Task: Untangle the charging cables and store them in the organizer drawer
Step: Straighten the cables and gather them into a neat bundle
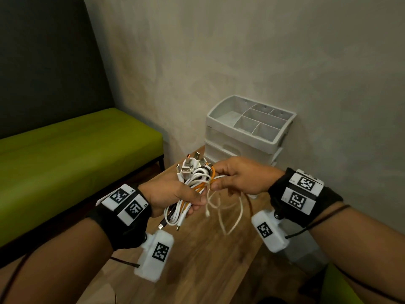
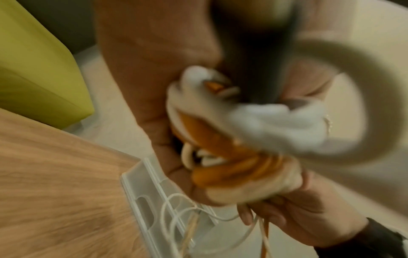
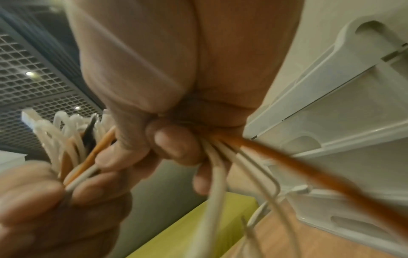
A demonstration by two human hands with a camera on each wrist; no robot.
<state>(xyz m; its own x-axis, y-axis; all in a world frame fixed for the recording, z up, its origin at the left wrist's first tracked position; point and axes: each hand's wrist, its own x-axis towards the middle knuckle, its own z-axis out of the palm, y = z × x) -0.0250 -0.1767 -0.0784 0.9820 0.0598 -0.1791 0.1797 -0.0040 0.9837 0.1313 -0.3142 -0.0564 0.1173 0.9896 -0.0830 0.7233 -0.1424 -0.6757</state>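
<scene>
Gripping the cables (image 1: 195, 183) in a fist, the left hand (image 1: 173, 194) holds the tangle over the table (image 1: 208, 260). Right hand (image 1: 241, 176), just beside it, pinches white and orange strands, loops dangling below. Beyond both hands stands the organizer (image 1: 247, 128), drawers closed.

Head view high, facing down; wrist views close, upward, sharing cables (image 1: 197, 183) and organizer (image 1: 249, 130).
</scene>
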